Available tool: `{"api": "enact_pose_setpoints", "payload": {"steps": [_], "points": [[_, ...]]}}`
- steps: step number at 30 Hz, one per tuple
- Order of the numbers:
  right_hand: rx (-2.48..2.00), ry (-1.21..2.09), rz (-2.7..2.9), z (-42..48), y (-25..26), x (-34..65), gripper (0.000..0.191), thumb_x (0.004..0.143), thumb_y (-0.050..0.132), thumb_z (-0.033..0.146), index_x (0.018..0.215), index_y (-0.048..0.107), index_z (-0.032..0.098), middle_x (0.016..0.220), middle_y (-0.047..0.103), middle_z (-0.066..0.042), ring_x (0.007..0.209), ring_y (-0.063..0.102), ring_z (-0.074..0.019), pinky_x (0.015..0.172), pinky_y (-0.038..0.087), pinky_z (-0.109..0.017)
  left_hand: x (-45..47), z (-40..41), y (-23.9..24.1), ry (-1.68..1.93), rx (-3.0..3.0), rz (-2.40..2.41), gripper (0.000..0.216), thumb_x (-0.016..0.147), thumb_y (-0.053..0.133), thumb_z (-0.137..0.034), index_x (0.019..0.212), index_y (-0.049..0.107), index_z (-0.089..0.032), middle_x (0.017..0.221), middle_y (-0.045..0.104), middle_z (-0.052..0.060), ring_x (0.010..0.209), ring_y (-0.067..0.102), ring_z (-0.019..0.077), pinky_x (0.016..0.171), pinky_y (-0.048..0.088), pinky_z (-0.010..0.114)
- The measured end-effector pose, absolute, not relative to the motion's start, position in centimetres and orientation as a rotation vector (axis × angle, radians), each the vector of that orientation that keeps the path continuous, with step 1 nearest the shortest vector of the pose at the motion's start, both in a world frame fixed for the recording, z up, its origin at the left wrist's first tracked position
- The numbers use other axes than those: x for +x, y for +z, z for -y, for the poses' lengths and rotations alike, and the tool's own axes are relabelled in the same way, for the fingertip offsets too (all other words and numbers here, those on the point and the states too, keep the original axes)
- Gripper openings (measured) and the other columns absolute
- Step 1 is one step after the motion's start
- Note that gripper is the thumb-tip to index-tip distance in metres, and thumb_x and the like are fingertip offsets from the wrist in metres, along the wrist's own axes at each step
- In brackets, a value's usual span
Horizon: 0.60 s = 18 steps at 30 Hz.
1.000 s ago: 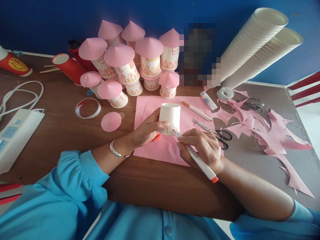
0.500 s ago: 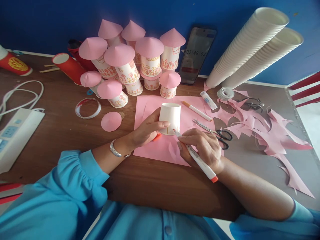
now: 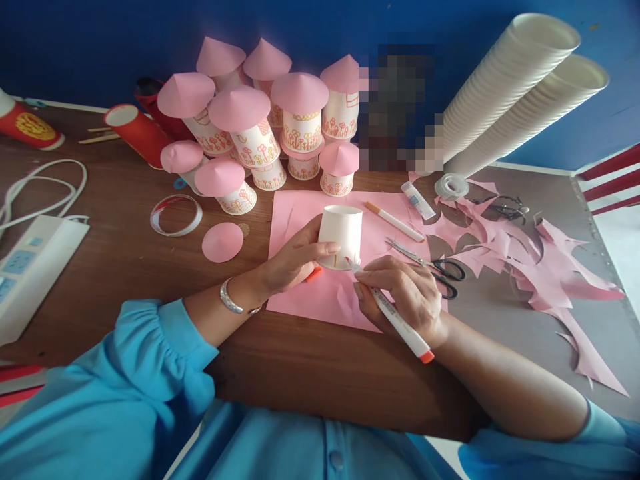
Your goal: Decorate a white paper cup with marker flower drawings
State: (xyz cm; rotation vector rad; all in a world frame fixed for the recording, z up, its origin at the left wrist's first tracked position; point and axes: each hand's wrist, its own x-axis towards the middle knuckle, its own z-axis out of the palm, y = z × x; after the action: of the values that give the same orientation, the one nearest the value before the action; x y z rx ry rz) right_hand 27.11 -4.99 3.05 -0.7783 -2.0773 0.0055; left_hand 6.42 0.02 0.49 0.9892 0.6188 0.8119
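Note:
An upside-down white paper cup [image 3: 341, 232] stands on a pink paper sheet [image 3: 325, 293]. My left hand [image 3: 293, 261] is wrapped round its left side, fingers closed on it. My right hand [image 3: 403, 293] pinches a white marker [image 3: 400, 325] with an orange end cap, and its tip touches the cup's lower right wall, where short orange strokes show. An orange marker cap [image 3: 314, 273] lies just below my left hand.
Several decorated cups with pink cone roofs [image 3: 260, 127] stand behind. Scissors [image 3: 435, 267], a second marker [image 3: 393, 221], a glue stick [image 3: 417, 200], tape [image 3: 450, 186] and pink scraps [image 3: 540, 260] lie right. Stacked white cups [image 3: 515, 93] lean far right. A pink disc [image 3: 222, 242], tape ring [image 3: 176, 215] and power strip [image 3: 30, 267] lie left.
Almost nothing has moved; both hands keep their hold and the marker tip stays at the cup's lower right wall.

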Motion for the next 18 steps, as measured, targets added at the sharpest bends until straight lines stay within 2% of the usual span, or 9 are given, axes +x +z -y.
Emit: {"api": "enact_pose_setpoints", "payload": {"steps": [7,18], "points": [[-0.777,0.027,2.097,5.11,3.4,26.89,0.018,0.093,0.063,0.006,0.103,0.058,0.021,0.073,0.068,0.002,0.058,0.065,-0.013,0.05,0.05,-0.023,6.31,-0.13,0.26,0.803,0.993,-0.632,0.037,0.088,0.074,-0.043,0.114,0.061,-0.02,0.094,0.061,0.003,0.081,0.061,0.0163,0.052,0.035,0.024],[-0.787,0.076,2.127,5.47,3.67,26.68,0.019,0.091,0.063,0.004,0.097,0.059,0.021,0.072,0.067,0.003,0.056,0.065,-0.0121,0.049,0.05,-0.023,6.45,-0.31,0.26,0.83,0.987,-0.587,0.031,0.089,0.073,-0.04,0.11,0.062,-0.019,0.083,0.06,0.001,0.066,0.055,0.0128,0.046,0.031,0.023]]}}
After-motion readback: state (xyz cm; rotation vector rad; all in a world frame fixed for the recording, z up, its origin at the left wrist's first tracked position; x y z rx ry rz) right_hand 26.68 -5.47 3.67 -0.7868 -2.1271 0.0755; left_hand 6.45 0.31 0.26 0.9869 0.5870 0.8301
